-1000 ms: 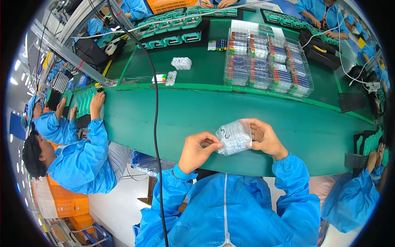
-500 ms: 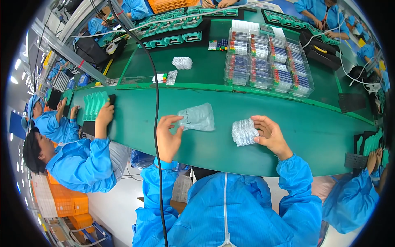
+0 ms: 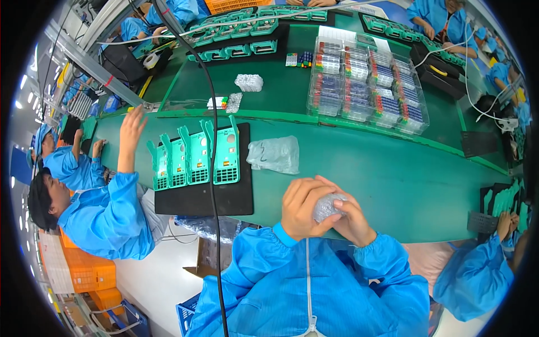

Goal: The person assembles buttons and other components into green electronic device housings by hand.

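Note:
Close in front of my body, my left hand [image 3: 300,205] and my right hand [image 3: 353,218] are closed together around a small bundle of clear bubble wrap [image 3: 327,208]. Fingers of both hands cover most of it, and what lies inside cannot be made out. Beyond my left hand a crumpled, translucent plastic bag [image 3: 275,155] with a dark mark lies flat on the green table [image 3: 393,180]. Left of the bag, a black board [image 3: 236,202] carries several green plastic housings [image 3: 196,160], standing side by side with their arms raised.
A clear compartment tray [image 3: 368,84] with stacks of small coloured parts stands at the back. Another bubble-wrap piece [image 3: 249,82] lies beyond the green ledge. A black cable [image 3: 215,168] hangs across the view. At the left, a co-worker's raised hand [image 3: 132,130] is near the board.
The black board with green housings has slid right, close to the bag, and the co-worker's hand is off it. My left hand has left the bag and joined my right on the bubble wrap.

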A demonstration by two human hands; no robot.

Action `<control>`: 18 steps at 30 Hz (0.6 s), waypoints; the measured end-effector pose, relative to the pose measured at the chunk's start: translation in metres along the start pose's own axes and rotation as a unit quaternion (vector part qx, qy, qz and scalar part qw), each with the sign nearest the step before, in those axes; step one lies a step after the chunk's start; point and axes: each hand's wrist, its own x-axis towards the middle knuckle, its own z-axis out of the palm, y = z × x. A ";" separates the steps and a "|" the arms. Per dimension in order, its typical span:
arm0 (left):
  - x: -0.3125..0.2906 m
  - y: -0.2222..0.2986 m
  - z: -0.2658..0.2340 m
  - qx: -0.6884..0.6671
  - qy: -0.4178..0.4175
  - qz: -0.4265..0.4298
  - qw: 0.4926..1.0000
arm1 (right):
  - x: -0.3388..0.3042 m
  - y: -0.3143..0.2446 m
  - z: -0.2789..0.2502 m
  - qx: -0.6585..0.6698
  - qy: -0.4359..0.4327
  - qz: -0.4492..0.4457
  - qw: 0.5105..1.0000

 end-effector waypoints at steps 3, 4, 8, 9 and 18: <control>0.002 -0.005 -0.007 0.008 -0.013 0.061 0.998 | -0.005 -0.003 0.010 -0.026 0.006 0.002 1.000; 0.007 -0.006 -0.011 -0.003 -0.010 0.087 0.996 | -0.005 -0.003 0.012 -0.025 0.007 0.002 1.000; 0.010 -0.008 -0.014 -0.019 0.028 0.124 0.992 | -0.002 -0.004 0.021 0.014 0.005 0.015 1.000; 0.009 -0.008 -0.015 -0.019 0.029 0.124 0.992 | -0.001 -0.003 0.024 0.010 0.016 0.019 1.000; -0.003 0.000 -0.015 -0.097 0.155 -0.164 0.969 | 0.020 0.014 0.043 -0.539 0.044 -0.337 0.771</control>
